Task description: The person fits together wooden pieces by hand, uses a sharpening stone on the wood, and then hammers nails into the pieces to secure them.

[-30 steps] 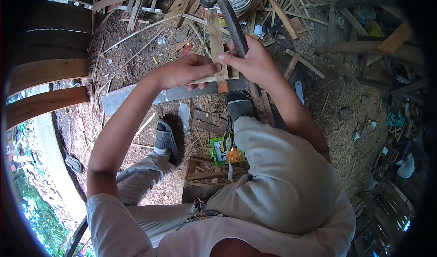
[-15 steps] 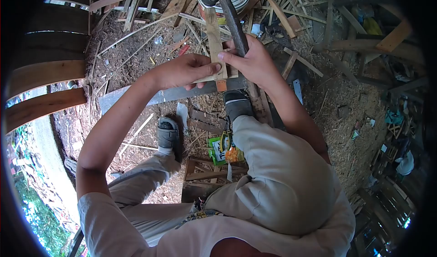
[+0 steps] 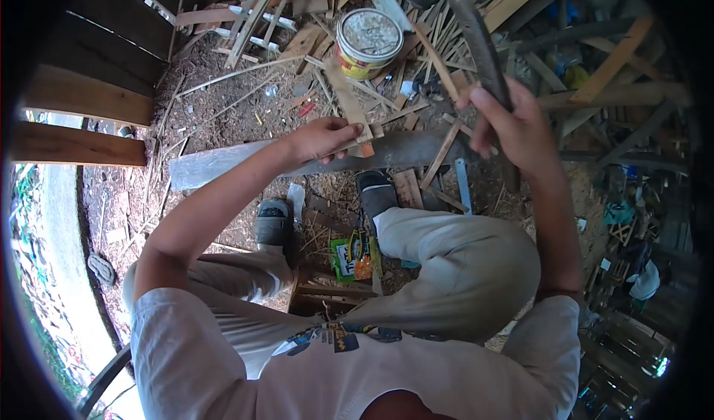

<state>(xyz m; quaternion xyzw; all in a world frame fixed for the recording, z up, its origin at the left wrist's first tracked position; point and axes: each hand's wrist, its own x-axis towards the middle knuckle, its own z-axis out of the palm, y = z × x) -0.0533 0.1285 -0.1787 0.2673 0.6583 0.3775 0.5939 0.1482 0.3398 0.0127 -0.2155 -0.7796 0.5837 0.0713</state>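
Observation:
My left hand (image 3: 321, 139) pinches a wooden strip (image 3: 346, 96) where it crosses a shorter wood piece (image 3: 378, 130). The strip points away from me, and its near end is reddish. These pieces are over a long grey board (image 3: 230, 165) lying across in front of my feet. Off to the right, my right hand (image 3: 513, 126) is raised and closed around the handle of a hammer (image 3: 477, 40). The dark hammer head is at the top of the view, apart from the wood pieces.
A paint bucket (image 3: 370, 37) stands beyond the strip. Scrap wood sticks (image 3: 454, 44) pile up at the far right. A green snack packet (image 3: 346, 258) lies on a wooden crate (image 3: 331, 290) between my legs. Wooden slats (image 3: 82, 141) form a wall at left.
My right hand has come away from the wood pieces and swung right and up with the hammer. My left hand still holds the strip. The view has shifted, showing the whole bucket.

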